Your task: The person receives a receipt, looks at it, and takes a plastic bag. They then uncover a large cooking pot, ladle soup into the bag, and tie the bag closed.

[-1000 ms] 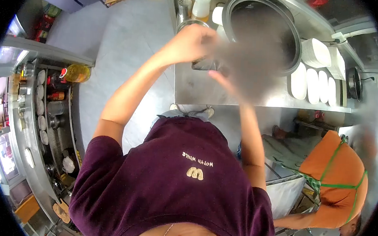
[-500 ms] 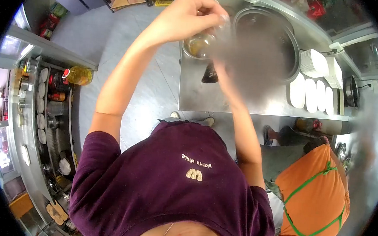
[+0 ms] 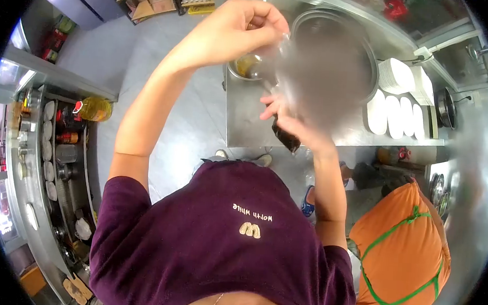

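Note:
My left hand (image 3: 246,32) is raised over the table's left end, thumb and fingers pinched on the edge of what looks like a clear plastic bag (image 3: 278,47). Much of the bag is lost in a grey blur. My right hand (image 3: 293,121) is lower and to the right, its fingers stretched apart in front of the bag. Just below those fingers shows a dark, glossy lump (image 3: 285,137), apparently inside the bag; the exact contact is unclear. Behind my left hand is a metal bowl (image 3: 233,71) with something yellowish in it.
A large round pot (image 3: 375,65), partly blurred, stands on the steel table (image 3: 246,116). White dishes (image 3: 393,117) are lined up at its right, with stacked ones behind. A person in an orange garment (image 3: 400,246) is close at my right. An oil bottle (image 3: 94,110) stands by the left shelves.
My right hand has moved nearer to me and its fingers now show spread. The dark lump has shifted down and right. My left hand keeps its pinch, slightly lower and to the left.

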Demonstrator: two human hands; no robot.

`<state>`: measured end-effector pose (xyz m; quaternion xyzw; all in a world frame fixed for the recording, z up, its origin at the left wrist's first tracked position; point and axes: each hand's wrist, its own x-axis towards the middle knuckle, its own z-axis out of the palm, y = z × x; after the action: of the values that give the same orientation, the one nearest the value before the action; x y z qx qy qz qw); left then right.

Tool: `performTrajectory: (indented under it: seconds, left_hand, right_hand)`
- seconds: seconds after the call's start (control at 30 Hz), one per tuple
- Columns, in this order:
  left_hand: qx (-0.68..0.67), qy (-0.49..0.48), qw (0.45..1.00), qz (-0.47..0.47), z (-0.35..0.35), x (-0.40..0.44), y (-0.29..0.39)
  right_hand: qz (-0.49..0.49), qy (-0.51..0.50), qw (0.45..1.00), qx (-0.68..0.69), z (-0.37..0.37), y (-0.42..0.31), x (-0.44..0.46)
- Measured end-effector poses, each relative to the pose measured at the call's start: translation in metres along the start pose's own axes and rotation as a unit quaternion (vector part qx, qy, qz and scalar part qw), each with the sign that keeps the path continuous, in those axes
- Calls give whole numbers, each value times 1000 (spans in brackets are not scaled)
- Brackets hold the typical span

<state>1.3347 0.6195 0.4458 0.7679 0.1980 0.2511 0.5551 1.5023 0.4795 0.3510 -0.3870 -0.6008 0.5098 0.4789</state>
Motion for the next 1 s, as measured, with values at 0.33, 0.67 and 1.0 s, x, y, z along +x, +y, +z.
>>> performTrajectory:
  seconds: [0.33,0.67,1.0]
  left_hand:
    - [155,62,977,131,5,-7,35]
    - [593,-125,694,389,12,11,38]
    - [115,-399,905,-92,-21,39,21]
  right_hand:
    - [-24,14,996,-89,-5,-11,4]
    - [12,-17,987,-162,-36,-43,10]
    - [-14,96,984,-148,-25,-60,-6]
